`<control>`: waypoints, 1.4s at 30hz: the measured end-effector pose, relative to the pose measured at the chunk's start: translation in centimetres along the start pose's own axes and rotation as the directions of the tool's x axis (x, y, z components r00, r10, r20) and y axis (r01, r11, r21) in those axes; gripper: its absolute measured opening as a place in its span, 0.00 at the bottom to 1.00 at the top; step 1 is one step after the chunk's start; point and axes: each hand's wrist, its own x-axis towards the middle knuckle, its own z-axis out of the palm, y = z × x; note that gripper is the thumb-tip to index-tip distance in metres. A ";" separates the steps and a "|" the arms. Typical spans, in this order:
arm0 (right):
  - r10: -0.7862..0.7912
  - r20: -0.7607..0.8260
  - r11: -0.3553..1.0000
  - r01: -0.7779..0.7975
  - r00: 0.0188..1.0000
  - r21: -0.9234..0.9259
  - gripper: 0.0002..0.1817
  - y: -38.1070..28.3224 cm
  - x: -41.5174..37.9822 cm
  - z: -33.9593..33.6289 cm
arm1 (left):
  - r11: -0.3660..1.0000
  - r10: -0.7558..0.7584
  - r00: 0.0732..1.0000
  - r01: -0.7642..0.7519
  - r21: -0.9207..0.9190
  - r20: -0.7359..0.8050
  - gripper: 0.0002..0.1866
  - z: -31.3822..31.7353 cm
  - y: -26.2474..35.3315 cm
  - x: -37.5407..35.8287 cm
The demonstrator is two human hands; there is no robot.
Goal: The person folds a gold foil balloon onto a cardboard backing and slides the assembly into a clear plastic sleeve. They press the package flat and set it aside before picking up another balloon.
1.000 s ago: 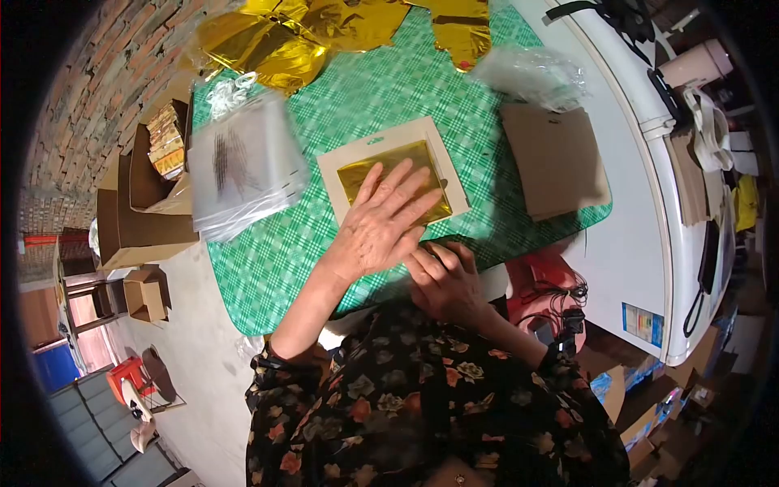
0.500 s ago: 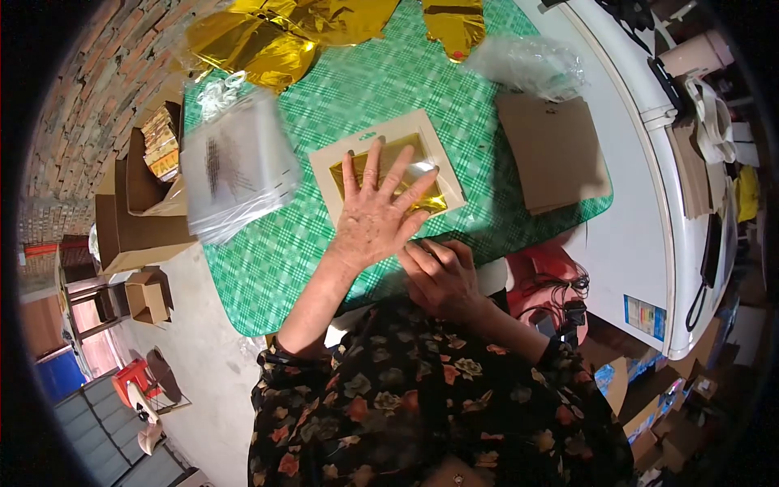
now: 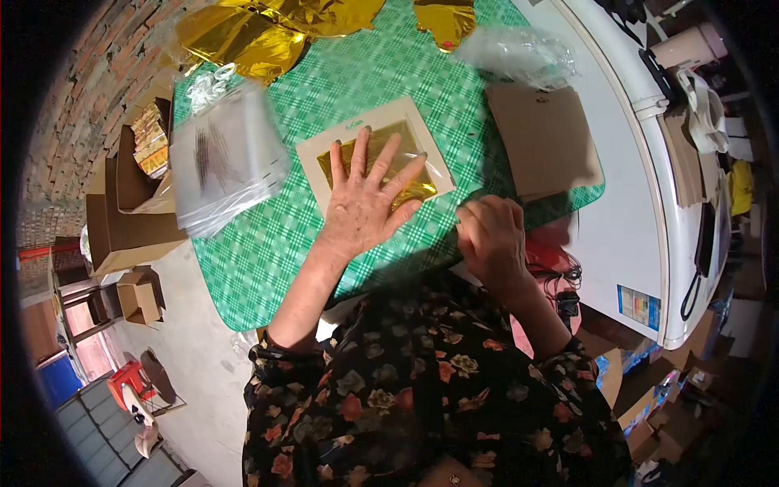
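gold foil card [image 3: 375,156] lies under flat, spread left hand [image 3: 363,203].

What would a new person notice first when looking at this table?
Probably the left hand, pressed flat on a cream card with gold foil in the middle of the green checked tablecloth. The right hand hovers curled at the table's near edge, and crumpled gold foil sheets shine at the far end.

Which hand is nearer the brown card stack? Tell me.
Right. The right hand hovers just below the stack's near edge; the left hand lies flat on the gold packet, farther off.
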 end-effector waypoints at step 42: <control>-0.103 0.001 0.991 0.102 0.995 0.084 0.23 -0.3 0.1 2.5 | 0.984 0.018 0.981 -0.051 -0.171 -0.192 0.34 0.1 0.6 0.5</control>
